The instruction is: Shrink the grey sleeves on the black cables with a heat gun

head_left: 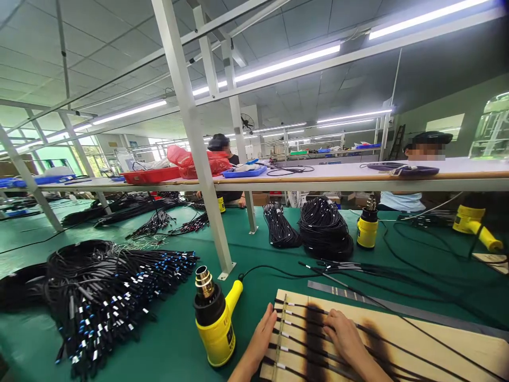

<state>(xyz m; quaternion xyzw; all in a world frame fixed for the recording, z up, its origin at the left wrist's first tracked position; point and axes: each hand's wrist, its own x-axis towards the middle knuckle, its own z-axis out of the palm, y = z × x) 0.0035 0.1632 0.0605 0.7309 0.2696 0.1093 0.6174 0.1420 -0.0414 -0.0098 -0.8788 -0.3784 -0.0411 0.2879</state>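
A wooden board [417,318] with dark scorch marks lies in front of me, carrying several black cables [296,323] side by side. A thin metal bar [282,334] crosses the cables near the board's left edge. My left hand [260,339] rests along that edge at the cable ends, fingers stretched out and holding nothing that I can see. Over the board, my right hand [344,334] has its fingers closed on a black cable [360,327] near the top of the row; the fingertips partly hide it. Left of my left hand, a yellow heat gun [217,334] stands nozzle up.
A big bundle of black cables [107,286] covers the green table [167,345] at left. Coiled cables [324,228], a second heat gun [367,231] and a steel ruler [353,295] lie beyond the board. A shelf post [202,159] rises ahead. Two people are across the table.
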